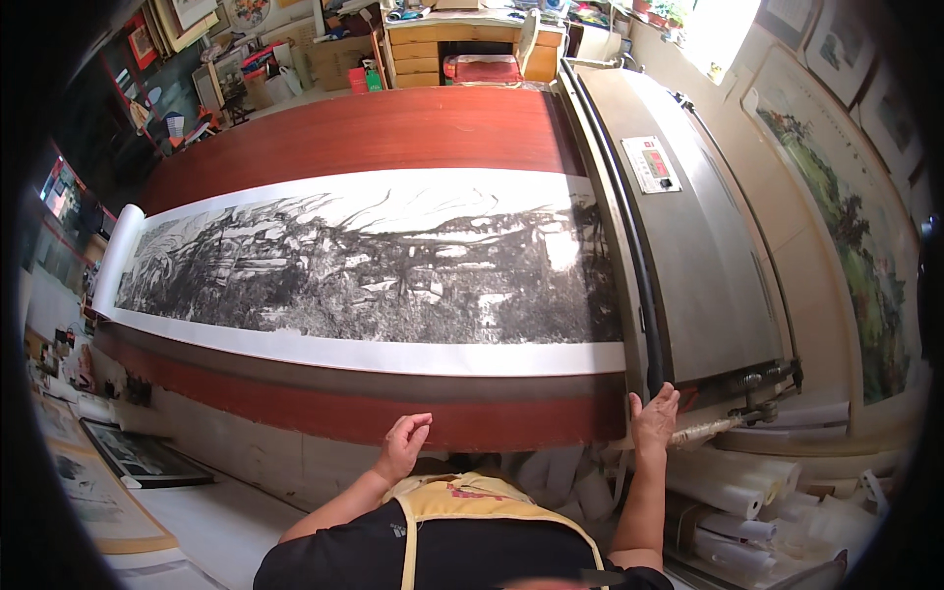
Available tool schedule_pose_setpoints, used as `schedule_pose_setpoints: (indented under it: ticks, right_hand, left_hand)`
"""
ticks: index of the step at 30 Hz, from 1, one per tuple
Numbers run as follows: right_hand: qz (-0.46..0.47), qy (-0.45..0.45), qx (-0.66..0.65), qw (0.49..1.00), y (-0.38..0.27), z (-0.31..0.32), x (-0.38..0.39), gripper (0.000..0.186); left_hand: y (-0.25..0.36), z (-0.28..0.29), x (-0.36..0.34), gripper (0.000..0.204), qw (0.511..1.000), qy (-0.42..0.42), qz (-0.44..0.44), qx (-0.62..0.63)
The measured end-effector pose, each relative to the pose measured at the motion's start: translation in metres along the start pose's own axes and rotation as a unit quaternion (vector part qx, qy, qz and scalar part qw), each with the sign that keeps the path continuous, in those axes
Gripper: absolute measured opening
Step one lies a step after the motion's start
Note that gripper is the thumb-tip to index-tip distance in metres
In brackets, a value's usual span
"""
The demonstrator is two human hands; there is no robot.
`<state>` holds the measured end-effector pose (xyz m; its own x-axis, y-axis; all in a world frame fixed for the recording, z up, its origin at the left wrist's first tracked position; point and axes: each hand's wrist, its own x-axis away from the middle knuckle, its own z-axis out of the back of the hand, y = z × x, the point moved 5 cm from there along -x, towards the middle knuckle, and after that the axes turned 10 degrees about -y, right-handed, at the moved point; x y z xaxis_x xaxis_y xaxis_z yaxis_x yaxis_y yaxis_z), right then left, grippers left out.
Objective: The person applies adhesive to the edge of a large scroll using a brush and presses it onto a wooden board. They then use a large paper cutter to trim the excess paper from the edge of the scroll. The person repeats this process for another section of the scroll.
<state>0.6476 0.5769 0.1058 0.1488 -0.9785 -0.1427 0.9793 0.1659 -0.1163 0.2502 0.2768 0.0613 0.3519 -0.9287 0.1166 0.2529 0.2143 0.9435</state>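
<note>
A long black-and-white landscape painting (374,265) with white borders lies flat along the middle of the red worktop (374,133). At the left edge its paper ends in a white roll (120,261); its other end meets the machine (708,246) at the right edge, and whether it runs beneath cannot be told. The left hand (401,444) is at the near edge, fingers loosely curled, with nothing visible in it. The right hand (653,423) is by the near right corner, thumb spread from the fingers, at the end of the machine's dark bar (639,265); contact is unclear. Paper rolls (733,492) lie below that corner; a wooden desk (418,49) stands beyond the far edge.
</note>
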Motion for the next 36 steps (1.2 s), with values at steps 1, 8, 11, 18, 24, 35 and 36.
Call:
schedule_pose_setpoints:
  ticks: [1, 8, 11, 18, 24, 35, 36]
  right_hand:
    - [-0.039, -0.048, -0.022, 0.998, 0.001, -0.004, -0.007, 0.067]
    - [-0.144, -0.119, -0.065, 0.980, 0.002, 0.057, -0.033, 0.074]
    - [-0.159, -0.083, -0.074, 0.981, -0.013, 0.140, -0.051, 0.079]
    - [-0.171, 0.090, 0.213, 0.958, 0.026, 0.247, -0.093, 0.066]
    - [-0.164, 0.120, 0.312, 0.928, 0.123, 0.296, -0.151, 0.065]
    - [-0.281, 0.108, 0.309, 0.902, 0.424, 0.287, -0.306, 0.074]
    - [-0.324, 0.038, 0.284, 0.902, 0.440, 0.268, -0.316, 0.074]
  left_hand:
    - [0.002, 0.008, 0.001, 0.026, 1.000, -0.002, -0.006, -0.030]
    - [-0.042, 0.021, -0.006, 0.024, 0.997, 0.031, 0.040, 0.053]
    - [-0.033, 0.012, -0.027, 0.025, 0.991, 0.005, 0.070, 0.112]
    - [-0.037, -0.043, -0.091, 0.036, 0.933, -0.067, 0.173, 0.308]
    - [-0.058, -0.026, -0.075, 0.020, 0.810, 0.172, 0.297, 0.476]
    - [-0.074, -0.045, -0.086, 0.053, 0.681, 0.399, 0.271, 0.551]
    - [-0.074, -0.044, -0.088, 0.055, 0.681, 0.410, 0.263, 0.547]
